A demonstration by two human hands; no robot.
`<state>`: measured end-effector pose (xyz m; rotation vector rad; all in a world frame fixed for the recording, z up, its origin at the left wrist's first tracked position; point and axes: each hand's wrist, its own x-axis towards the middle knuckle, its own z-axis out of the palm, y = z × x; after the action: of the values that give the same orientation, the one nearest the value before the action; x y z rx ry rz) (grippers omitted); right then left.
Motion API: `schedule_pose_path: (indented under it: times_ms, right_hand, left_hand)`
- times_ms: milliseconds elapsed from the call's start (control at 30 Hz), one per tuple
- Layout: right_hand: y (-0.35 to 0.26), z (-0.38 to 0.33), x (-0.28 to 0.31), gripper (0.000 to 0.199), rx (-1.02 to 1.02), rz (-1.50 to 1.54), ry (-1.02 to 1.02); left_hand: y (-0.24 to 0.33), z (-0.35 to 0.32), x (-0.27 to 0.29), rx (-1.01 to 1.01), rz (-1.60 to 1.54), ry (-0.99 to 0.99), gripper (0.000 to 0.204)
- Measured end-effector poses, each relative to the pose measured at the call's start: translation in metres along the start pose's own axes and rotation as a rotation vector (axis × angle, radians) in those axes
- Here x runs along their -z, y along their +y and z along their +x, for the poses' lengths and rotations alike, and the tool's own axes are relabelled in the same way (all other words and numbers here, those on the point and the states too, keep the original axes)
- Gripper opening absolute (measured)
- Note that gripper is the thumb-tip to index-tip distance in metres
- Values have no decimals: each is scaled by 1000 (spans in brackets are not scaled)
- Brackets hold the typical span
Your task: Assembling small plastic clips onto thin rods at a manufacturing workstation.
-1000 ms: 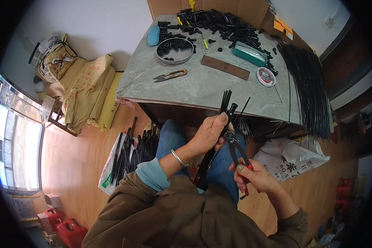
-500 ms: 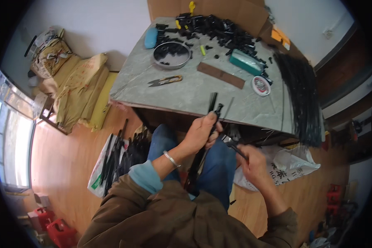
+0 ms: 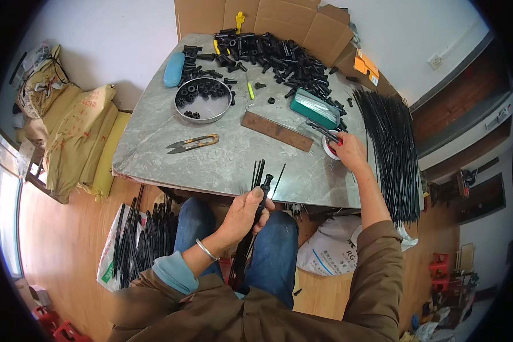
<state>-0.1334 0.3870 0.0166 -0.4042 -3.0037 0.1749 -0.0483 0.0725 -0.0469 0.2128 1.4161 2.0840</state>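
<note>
My left hand [image 3: 246, 212] is closed in front of the table's near edge, above my knees. Its fingers wrap round a black plastic fitting [image 3: 263, 191] and several thin black rods [image 3: 257, 171] that stick up past the thumb. My right hand [image 3: 350, 153] reaches over the right side of the table, closed round the pliers [image 3: 324, 132], whose dark jaws point up and left. Just beneath them lies a round white-and-red tin [image 3: 329, 149], partly hidden by the hand. A teal box [image 3: 313, 111] with clear wrap is close to the jaws.
Black fittings [image 3: 279, 57] are heaped at the back before cardboard [image 3: 285, 23]. A metal bowl [image 3: 204, 117] holds black nuts. Thread snips [image 3: 194, 143], a brown bar [image 3: 276, 131] and a yellow-green screwdriver [image 3: 250, 90] lie on the table. Black rods [image 3: 387, 154] cover its right edge.
My right hand has moved with the pliers from beside my left hand up and right, over the table to the tin. My left hand still holds the fitting and rods.
</note>
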Motion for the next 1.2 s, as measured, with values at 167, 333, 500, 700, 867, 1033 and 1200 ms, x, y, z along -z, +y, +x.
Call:
schedule_pose_path:
  times_ms: [167, 333, 500, 700, 867, 1033, 1200]
  right_hand:
    - [1, 11, -5, 28, 19, -73, 38]
    - [8, 14, 7, 30, -71, -32, 31]
    - [4, 9, 3, 31, -2, -144, -92]
    - [17, 20, 3, 34, -58, 1, 65]
    - [19, -3, 15, 29, -152, 504, -62]
    - [-42, -94, 8, 21, -114, 1529, -337]
    - [-113, -170, -15, 23, 54, 1986, -528]
  left_hand:
    - [0, 7, 2, -9, -15, 1, 59]
    - [-2, 7, 3, -42, 1, 36, 59]
    - [-1, 4, 3, -52, 10, 57, 59]
    - [3, 0, -2, -68, 19, 58, 58]
    - [5, -9, -6, -76, 18, 109, 60]
    - [11, -27, -5, -130, 12, 111, 57]
    - [17, -47, -14, -208, -61, 136, 54]
